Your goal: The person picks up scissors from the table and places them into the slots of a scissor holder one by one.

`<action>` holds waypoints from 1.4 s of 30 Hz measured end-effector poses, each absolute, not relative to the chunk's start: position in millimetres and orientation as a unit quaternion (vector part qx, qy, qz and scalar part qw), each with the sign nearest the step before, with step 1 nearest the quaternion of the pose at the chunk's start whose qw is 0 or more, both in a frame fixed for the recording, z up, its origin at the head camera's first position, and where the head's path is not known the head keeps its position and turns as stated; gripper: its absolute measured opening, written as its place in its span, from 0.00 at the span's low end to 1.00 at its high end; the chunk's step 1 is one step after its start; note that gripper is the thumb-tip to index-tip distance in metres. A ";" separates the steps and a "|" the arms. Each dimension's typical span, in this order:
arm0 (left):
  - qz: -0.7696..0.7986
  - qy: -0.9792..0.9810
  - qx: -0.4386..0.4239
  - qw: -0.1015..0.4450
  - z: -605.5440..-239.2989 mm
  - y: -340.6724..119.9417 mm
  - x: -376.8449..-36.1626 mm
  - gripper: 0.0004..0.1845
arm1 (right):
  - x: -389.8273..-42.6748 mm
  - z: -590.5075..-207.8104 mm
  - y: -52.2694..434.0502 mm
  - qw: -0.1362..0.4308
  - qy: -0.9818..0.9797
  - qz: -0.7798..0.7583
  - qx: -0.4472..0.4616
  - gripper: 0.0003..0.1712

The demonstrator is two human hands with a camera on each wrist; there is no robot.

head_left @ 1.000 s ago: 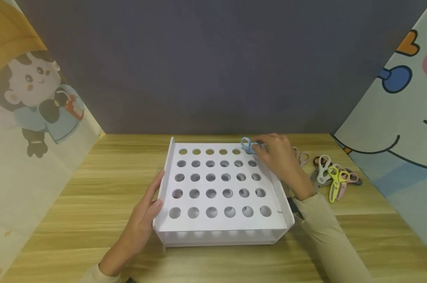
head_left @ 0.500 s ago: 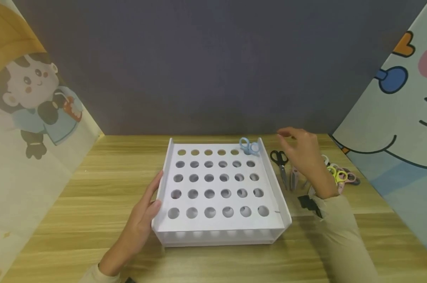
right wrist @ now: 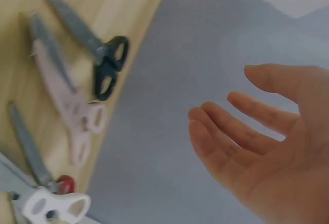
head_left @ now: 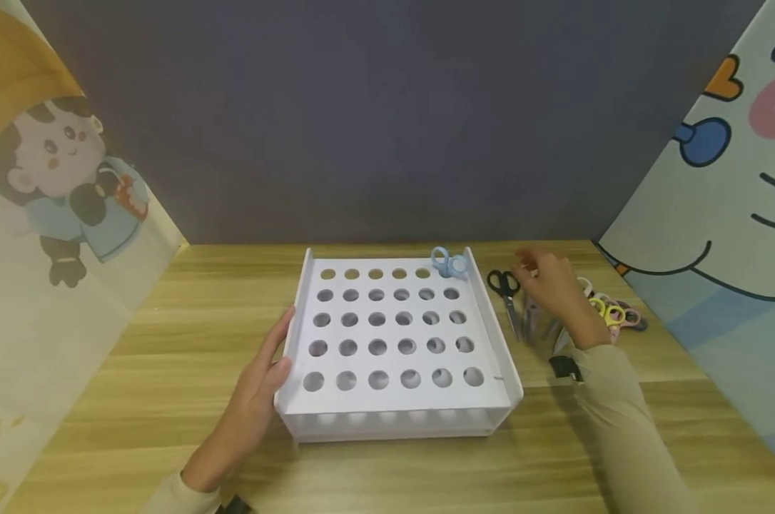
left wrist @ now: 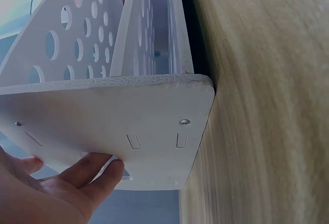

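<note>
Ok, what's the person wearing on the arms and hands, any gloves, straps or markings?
Both hands are bare: no gloves or rings show on the left hand or the right hand. Each arm has a plain beige long sleeve. A small black strap-like piece sits at the right wrist.

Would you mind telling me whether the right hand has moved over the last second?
Yes: the right hand left the blue scissors in the rack, moving right.

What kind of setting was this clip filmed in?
Probably a staged tabletop booth, not a real workplace: a wooden table closed in by cartoon-printed side panels and a plain dark backdrop, with a white perforated rack and small scissors set out.
</note>
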State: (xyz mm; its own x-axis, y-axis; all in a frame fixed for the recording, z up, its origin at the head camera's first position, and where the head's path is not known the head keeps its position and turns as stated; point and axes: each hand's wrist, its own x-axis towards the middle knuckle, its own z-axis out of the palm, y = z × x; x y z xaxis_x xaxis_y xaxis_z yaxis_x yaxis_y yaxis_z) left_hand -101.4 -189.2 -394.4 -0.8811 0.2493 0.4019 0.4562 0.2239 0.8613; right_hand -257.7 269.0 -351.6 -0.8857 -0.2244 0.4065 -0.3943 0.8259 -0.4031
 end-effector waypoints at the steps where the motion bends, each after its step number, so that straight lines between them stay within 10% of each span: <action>1: -0.576 -0.780 -0.227 0.092 -394.7 -189.7 -101.0 0.31 | -259.4 -354.3 270.2 0.164 -0.941 0.245 0.163 0.20; 11: -0.591 -0.770 -0.227 0.085 -393.6 -191.8 -98.8 0.31 | -276.6 -379.1 273.5 0.045 -0.957 0.234 0.164 0.24; 33: -0.594 -0.767 -0.226 0.086 -389.3 -190.1 -99.0 0.31 | -285.4 -408.5 269.3 -0.026 -0.960 0.206 0.187 0.32; 42: -0.597 -0.763 -0.229 0.092 -389.3 -187.3 -98.3 0.31 | -279.1 -410.2 266.6 0.023 -0.963 0.185 0.196 0.08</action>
